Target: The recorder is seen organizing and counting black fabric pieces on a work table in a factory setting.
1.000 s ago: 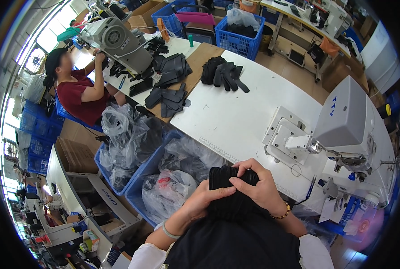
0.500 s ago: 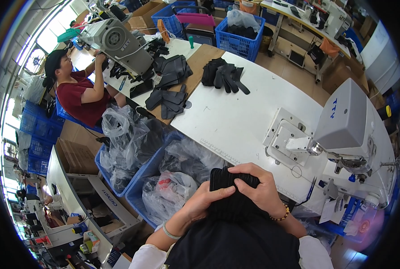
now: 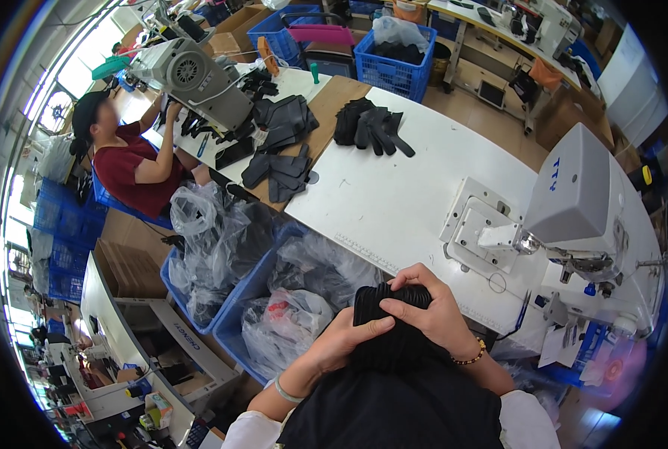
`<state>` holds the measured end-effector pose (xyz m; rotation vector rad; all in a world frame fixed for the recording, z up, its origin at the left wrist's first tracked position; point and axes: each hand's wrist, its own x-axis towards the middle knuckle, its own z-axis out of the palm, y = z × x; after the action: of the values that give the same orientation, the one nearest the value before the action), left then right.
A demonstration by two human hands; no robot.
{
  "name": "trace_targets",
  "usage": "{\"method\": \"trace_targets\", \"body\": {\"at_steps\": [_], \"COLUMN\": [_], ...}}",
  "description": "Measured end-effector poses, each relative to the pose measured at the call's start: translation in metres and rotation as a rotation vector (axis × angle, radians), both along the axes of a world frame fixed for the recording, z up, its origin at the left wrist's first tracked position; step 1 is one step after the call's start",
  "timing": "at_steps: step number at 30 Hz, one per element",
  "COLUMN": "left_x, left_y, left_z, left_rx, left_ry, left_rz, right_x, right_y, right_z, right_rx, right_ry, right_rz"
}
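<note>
Close to my body I hold a thick stack of black fabric pieces (image 3: 369, 303), its layered edges showing as ridges at the top. My left hand (image 3: 340, 338) is closed on its left side, thumb laid across the front. On the right side my right hand (image 3: 436, 316) grips it, fingers over the top edge and thumb pressed on the front. The lower end blends into my dark apron (image 3: 394, 410), so where it stops is hidden. Across the white table (image 3: 394, 202) lies a pile of black gloves (image 3: 374, 127), out of reach of both hands.
A sewing machine (image 3: 573, 194) stands at the table's right. Blue crates (image 3: 233, 340) with clear plastic bags (image 3: 285, 322) sit left of my hands. Beyond lie dark grey cut pieces (image 3: 285, 123). A co-worker in a red shirt (image 3: 136, 168) sits at another machine (image 3: 192, 75).
Both hands keep their hold on the stack. My right fingers and thumb have shifted slightly along its top edge, and the layers there look more fanned. The view has tilted a little.
</note>
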<state>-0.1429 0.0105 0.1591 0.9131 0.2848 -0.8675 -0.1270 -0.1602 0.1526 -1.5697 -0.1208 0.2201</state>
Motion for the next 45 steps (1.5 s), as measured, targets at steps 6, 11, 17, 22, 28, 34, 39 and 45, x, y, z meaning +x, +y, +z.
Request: {"method": "trace_targets", "body": {"at_steps": [6, 11, 17, 22, 28, 34, 39, 45], "left_x": [-0.002, 0.002, 0.016, 0.038, 0.044, 0.045, 0.049, 0.065], "left_y": [-0.002, -0.003, -0.001, 0.021, 0.016, 0.012, 0.019, 0.013], "left_z": [0.000, -0.004, -0.006, -0.016, -0.037, -0.045, -0.063, -0.072], "left_rx": [-0.017, 0.066, -0.038, 0.081, 0.197, 0.203, 0.334, 0.310], "left_ry": [0.015, 0.037, -0.093, -0.147, -0.113, 0.000, 0.102, 0.219], "left_rz": [0.084, 0.149, 0.399, 0.687, 0.641, 0.725, 0.724, 0.809], "right_x": [-0.003, 0.002, 0.026, 0.088, 0.207, 0.326, 0.353, 0.341], "right_y": [-0.001, -0.010, -0.036, -0.073, -0.091, -0.104, -0.123, -0.095], "right_z": [-0.004, -0.007, -0.041, -0.067, -0.107, -0.134, -0.258, -0.280], "right_rx": [0.127, 0.302, 0.331, 0.323, 0.197, 0.141, -0.259, -0.337], "right_ry": [0.044, 0.222, 0.283, 0.127, -0.325, -0.519, -0.464, -0.405], "right_rz": [-0.050, -0.020, -0.140, -0.565, -1.044, -1.268, -1.180, -1.112]}}
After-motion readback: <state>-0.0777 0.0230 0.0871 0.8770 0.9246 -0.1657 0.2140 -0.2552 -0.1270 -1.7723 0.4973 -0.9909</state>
